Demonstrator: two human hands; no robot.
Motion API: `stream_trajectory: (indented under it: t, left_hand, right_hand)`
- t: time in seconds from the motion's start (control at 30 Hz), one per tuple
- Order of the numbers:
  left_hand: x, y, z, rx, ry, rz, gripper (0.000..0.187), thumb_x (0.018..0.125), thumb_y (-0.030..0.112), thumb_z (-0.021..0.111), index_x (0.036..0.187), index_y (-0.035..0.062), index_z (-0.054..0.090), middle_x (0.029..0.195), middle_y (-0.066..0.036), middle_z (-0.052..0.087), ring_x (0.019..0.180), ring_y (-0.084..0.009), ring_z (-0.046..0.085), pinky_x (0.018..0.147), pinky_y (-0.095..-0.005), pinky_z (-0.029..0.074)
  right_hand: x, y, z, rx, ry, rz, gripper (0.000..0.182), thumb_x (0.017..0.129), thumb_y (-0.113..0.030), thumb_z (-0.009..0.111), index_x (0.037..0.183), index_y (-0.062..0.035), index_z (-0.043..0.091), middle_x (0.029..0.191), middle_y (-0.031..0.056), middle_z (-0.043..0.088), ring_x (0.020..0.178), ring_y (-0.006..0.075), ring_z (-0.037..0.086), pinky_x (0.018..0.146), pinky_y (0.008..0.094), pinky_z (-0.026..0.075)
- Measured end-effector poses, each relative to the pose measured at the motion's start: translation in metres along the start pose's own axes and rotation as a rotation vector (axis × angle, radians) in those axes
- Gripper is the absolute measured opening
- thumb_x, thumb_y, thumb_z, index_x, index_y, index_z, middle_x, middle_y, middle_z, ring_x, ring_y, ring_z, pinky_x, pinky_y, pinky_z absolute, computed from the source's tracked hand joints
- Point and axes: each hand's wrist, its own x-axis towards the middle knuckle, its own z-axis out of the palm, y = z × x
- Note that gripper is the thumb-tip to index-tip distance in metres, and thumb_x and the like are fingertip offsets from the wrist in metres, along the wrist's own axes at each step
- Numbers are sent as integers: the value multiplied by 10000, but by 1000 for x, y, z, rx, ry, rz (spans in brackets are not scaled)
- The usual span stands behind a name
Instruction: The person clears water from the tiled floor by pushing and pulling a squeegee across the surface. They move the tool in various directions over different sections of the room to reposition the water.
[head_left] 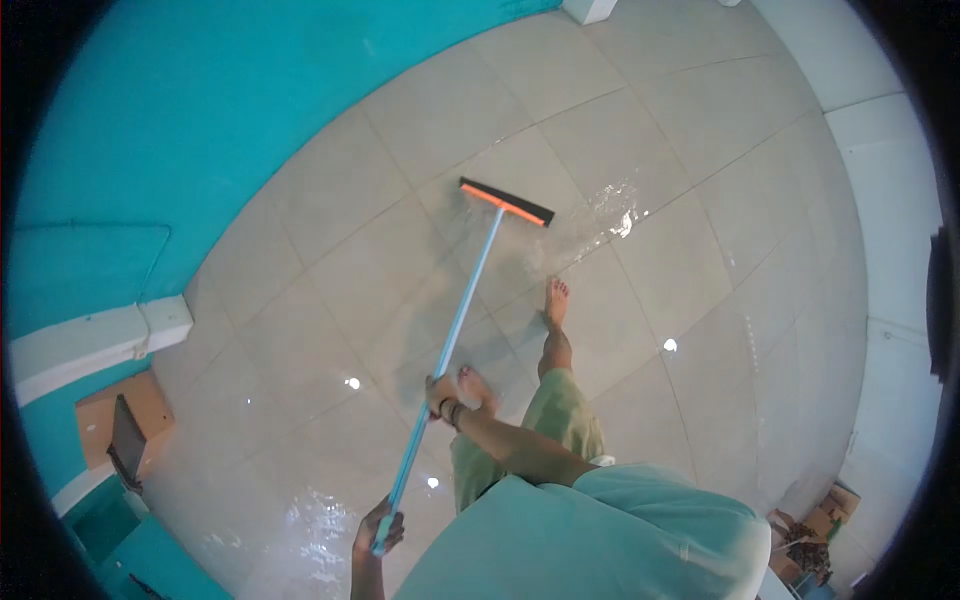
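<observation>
A floor squeegee [471, 290] with a long light-blue handle reaches forward over wet floor tiles. Its orange-and-black blade head [507, 203] sits on the tiles ahead of my feet. Wrapped round the handle's near end is my left hand [380, 526], low at the left of my body. Farther up the handle, my right hand [440, 395] grips it too, with a dark band on the wrist. My bare feet are on the tiles, one foot [557, 300] in front of the other.
Water glints on the floor [625, 215], ahead and at the lower left. A teal wall [200, 120] with a white ledge [100, 345] runs along the left. An opened cardboard box [95, 420] stands there. More boxes [828, 515] are at the lower right by a white wall [900, 200].
</observation>
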Motion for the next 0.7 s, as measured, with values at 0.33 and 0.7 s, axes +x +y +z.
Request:
stream_trajectory:
  t: [0.33,0.7]
  left_hand:
    - [-227,-103,-146,-155,318,-23,286,819,220,408,1089,128,418,628,-56,487,327,-117,400,260,-189,323]
    - [-6,-7,-59,-113,-113,114,423,801,202,398,1204,166,274,520,-48,393,324,-116,317,270,-228,288]
  right_hand:
    - [-116,122,132,106,-574,397,360,798,-288,377,845,66,414,671,193,535,526,289,574,458,367,516]
    - [-15,-61,13,122,-441,36,322,805,-289,416,867,26,432,658,153,532,503,285,569,393,367,503]
